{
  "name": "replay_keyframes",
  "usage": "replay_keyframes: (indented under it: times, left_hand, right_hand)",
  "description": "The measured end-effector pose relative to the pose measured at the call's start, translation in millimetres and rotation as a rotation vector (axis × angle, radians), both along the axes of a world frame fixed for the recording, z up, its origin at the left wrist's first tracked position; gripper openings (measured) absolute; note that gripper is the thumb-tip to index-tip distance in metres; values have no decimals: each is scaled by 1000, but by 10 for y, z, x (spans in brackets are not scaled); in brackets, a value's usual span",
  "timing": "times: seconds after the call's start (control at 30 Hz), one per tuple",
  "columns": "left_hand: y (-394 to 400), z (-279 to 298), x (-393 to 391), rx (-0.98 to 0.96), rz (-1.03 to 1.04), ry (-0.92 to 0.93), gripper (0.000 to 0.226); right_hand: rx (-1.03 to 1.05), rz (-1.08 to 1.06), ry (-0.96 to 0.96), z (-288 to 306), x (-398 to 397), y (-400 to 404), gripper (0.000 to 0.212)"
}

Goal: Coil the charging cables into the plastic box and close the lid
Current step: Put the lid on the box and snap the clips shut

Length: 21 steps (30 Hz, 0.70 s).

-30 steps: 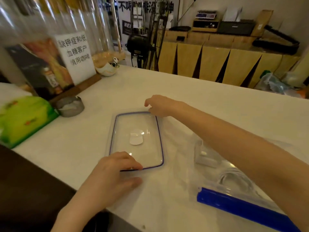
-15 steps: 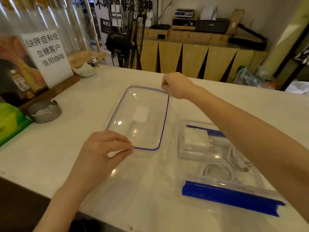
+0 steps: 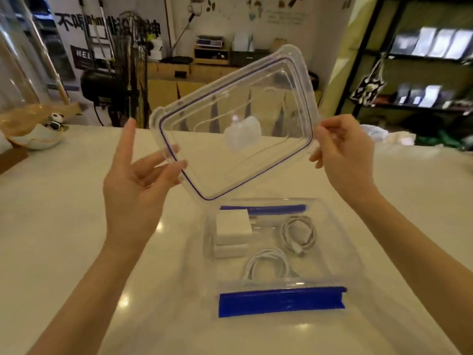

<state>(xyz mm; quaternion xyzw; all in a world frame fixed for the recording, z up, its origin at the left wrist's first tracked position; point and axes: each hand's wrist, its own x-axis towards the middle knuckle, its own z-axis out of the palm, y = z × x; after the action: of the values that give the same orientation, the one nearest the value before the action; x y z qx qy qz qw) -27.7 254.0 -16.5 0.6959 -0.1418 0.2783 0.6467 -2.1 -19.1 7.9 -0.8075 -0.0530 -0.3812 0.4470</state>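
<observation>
Lid [image 3: 238, 124]: pinched at opposite edges by left hand [image 3: 138, 180] and right hand [image 3: 343, 155], tilted above box [image 3: 332, 252]. Cables [image 3: 298, 235] lie coiled inside; likely ready for closing.

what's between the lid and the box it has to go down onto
Nothing visible. The lid is held tilted in the air by the left hand and right hand, above and behind the open box; the cables and charger look low inside.

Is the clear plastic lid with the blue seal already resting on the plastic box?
No, both hands hold the clear plastic lid tilted in the air above the open plastic box.
</observation>
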Motion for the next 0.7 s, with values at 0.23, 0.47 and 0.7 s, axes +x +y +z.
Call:
replay_keyframes:
  times: [0.23,0.47,0.7]
  left_hand:
    - [-192,12,-82,190,-77,-90,28]
    - [-162,-129,-306,233,-260,-43,40]
    - [-127,-332,-432,372,-227,87,52]
  right_hand:
    - [545,308,228,-195,-495,-265,33]
    - [697,382,556,-478,-829,-205,55]
    - [687,391,575,-664,-845,-207,53]
